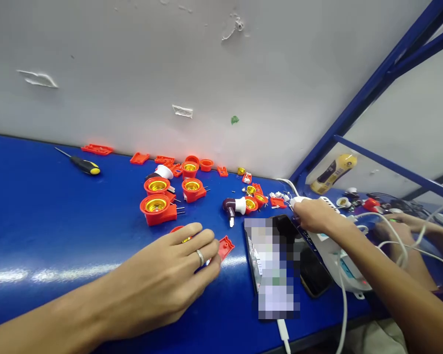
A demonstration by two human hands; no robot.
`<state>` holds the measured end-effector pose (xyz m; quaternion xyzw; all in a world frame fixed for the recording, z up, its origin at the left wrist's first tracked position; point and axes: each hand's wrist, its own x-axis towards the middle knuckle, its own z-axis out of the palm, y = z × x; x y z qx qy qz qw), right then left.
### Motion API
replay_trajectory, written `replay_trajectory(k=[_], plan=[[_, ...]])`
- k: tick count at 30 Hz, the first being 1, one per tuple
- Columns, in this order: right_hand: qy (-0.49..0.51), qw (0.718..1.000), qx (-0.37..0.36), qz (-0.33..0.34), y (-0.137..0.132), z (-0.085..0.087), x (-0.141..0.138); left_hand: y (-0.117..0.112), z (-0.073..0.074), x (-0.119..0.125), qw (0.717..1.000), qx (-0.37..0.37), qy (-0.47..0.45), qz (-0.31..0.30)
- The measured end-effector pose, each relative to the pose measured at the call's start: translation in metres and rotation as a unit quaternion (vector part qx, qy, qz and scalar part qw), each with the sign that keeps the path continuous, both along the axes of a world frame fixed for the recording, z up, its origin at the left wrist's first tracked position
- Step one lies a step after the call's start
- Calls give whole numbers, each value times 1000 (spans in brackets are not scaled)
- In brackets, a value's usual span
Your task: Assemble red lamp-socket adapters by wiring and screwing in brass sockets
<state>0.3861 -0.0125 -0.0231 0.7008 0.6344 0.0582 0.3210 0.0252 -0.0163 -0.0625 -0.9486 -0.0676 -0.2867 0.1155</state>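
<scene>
My left hand [173, 273], with a ring on one finger, is curled over a red lamp holder [175, 229]; a bit of its red rim and gold thread shows past the fingers. By the fingertips lies a red plastic cover [227, 247]. My right hand [313, 215] reaches to the white power strip [334, 268], fingers closed near its far end beside small white parts [279, 195]. What they pinch is hidden. Several red lamp holders with gold screw shells [157, 205] stand beyond my left hand.
A screwdriver [84, 165] lies at the far left. Red covers [98, 149] line the wall. A dark brown and white bulb holder [234, 206] lies mid-table. A phone [275, 270] with a white cable [283, 334] and a dark phone [315, 272] are near the strip. Another person's hands [398, 233] are at right.
</scene>
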Motion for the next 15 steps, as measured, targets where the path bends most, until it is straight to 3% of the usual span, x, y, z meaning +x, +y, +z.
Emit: replay_trajectory(k=[8,15], plan=[[6,1000,-24,-14,-1,5,-9,-1,0,-6,1000,-8,-19,-1],[47,998,40,-23,-3,21,-16,-1,-2,-7,999,-15,-37,-11]])
